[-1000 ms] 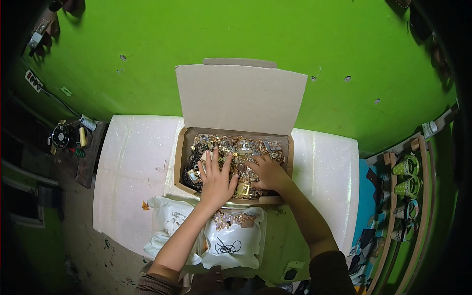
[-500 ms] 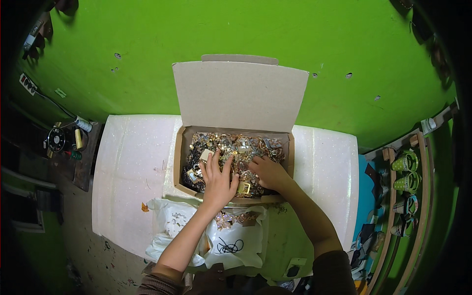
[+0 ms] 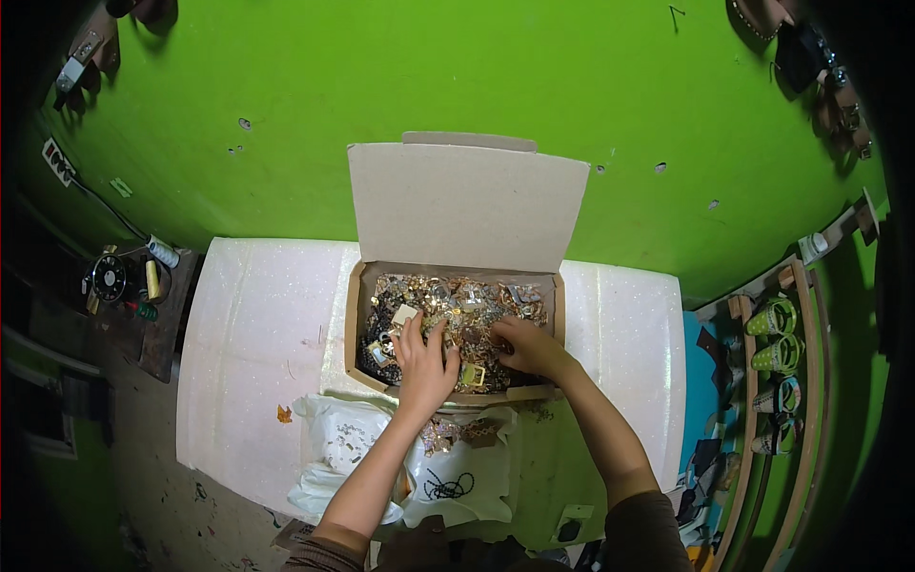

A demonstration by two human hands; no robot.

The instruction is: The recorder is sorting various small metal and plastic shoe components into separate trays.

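An open cardboard box (image 3: 354, 319) holds a dense heap of small metal ornaments (image 3: 448, 291) in gold, silver and black, with chains and buckles among them. My left hand (image 3: 427, 374) rests on the left middle of the heap, its fingers spread, beside a cream square piece (image 3: 405, 314). A gold square buckle (image 3: 472, 374) lies just right of its thumb. Over the heap's right side, my right hand (image 3: 532, 349) has its fingers bent and drawn together at the ornaments. Whatever is between those fingertips is too small to make out.
The box's lid (image 3: 467, 205) stands up against the green wall. In front of the box, white plastic bags (image 3: 343, 434) hold small pieces and a black beaded string (image 3: 448, 484). A white glittery sheet (image 3: 257, 343) covers the table. Sandals (image 3: 777, 353) hang on a right-hand rack.
The whole view has shifted slightly, so the box sits lower in it. My right hand's fingers are more bent and closer together. My left hand stays spread on the heap.
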